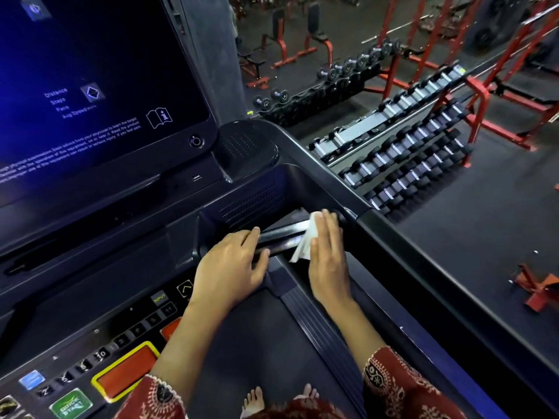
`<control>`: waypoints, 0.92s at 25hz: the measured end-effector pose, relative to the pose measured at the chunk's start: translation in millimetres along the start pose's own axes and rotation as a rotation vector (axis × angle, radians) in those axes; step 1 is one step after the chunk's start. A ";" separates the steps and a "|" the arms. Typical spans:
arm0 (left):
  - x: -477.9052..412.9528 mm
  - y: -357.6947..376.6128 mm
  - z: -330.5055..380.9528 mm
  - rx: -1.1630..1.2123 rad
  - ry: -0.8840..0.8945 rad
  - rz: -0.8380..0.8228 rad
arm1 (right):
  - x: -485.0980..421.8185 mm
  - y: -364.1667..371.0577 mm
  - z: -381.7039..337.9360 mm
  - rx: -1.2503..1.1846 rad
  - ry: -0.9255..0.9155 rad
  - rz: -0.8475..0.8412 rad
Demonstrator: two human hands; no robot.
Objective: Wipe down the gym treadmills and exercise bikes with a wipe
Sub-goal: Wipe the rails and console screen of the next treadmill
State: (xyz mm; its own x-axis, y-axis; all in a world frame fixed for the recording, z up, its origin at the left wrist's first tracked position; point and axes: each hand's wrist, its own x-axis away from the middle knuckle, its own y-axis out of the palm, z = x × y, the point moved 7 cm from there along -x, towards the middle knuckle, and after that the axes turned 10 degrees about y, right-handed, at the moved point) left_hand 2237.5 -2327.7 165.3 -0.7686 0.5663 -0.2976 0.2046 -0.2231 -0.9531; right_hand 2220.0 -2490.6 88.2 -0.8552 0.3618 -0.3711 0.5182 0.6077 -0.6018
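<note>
Flat, straight fingers of the right hand (328, 255) press the white wipe (305, 240) onto the silver bar (284, 234) of the treadmill (317, 176), just beside the left hand (231, 263), whose thumb and fingers close round the bar's other end, below the screen (90, 86).

Three-tier dumbbell rack (402, 152) right of centre, longer dumbbell rack (332, 83) farther back, red weight benches (290, 40) far, red squat racks (484, 86) far right, dark rubber floor (453, 237)
</note>
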 end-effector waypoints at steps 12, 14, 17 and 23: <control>9.7 -23.4 0.2 -0.007 0.203 0.186 | -1.5 15.1 -61.2 0.102 -0.172 -0.066; 17.8 -29.2 -7.5 -0.047 0.209 0.190 | 10.8 24.4 -76.5 0.098 -0.364 -0.129; 41.0 -34.8 -21.3 -0.075 0.160 0.207 | 5.2 16.9 -59.6 0.138 -0.250 -0.049; 69.5 -42.2 -30.9 -0.037 0.105 0.250 | 41.4 49.9 -130.8 0.038 -0.412 -0.071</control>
State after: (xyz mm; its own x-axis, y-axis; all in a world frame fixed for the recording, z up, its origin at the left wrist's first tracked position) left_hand 2194.1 -2254.4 183.1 -0.6248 0.5767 -0.5263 0.4038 -0.3382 -0.8500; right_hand 2209.4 -2352.8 135.3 -0.8179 0.0022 -0.5753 0.4649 0.5917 -0.6586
